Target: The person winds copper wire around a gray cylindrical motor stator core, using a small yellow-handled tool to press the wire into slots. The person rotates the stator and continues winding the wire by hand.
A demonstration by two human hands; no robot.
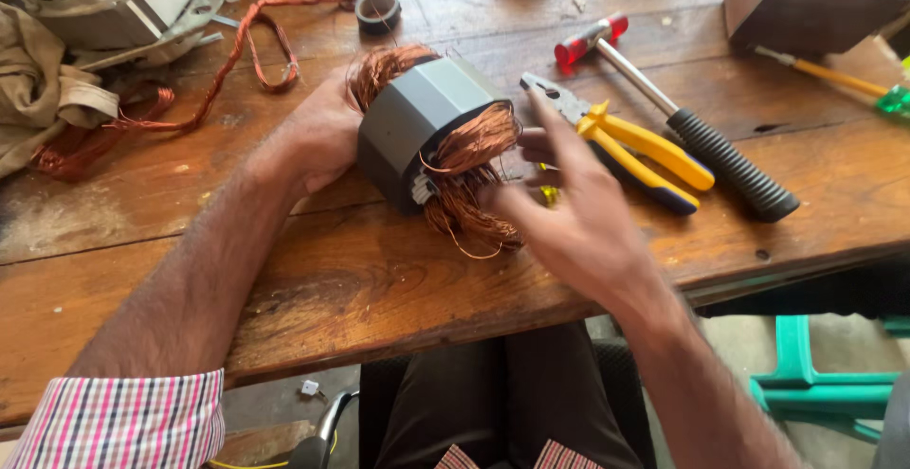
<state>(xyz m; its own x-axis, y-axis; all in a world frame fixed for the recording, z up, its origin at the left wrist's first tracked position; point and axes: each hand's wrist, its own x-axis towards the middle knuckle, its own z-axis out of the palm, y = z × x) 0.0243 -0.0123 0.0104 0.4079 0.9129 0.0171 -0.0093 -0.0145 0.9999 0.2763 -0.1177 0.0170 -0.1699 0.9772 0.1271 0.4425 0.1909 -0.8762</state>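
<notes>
Wire point(237, 62) lies loose at far left of the bench point(379, 279). Left hand point(318, 137) cups the stator point(427, 128), held on its side at centre; right hand point(569, 213), fingers spread, touches its copper windings point(469, 185). Pliers point(630, 142) and hammer point(682, 118) lie just right.

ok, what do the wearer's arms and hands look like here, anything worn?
Both hands are bare: left hand, right hand. No gloves, rings or watch visible. The left arm has a checked sleeve in pink, white and dark lines, pushed up past the forearm. The right forearm is bare in view; its sleeve is not visible.
</notes>
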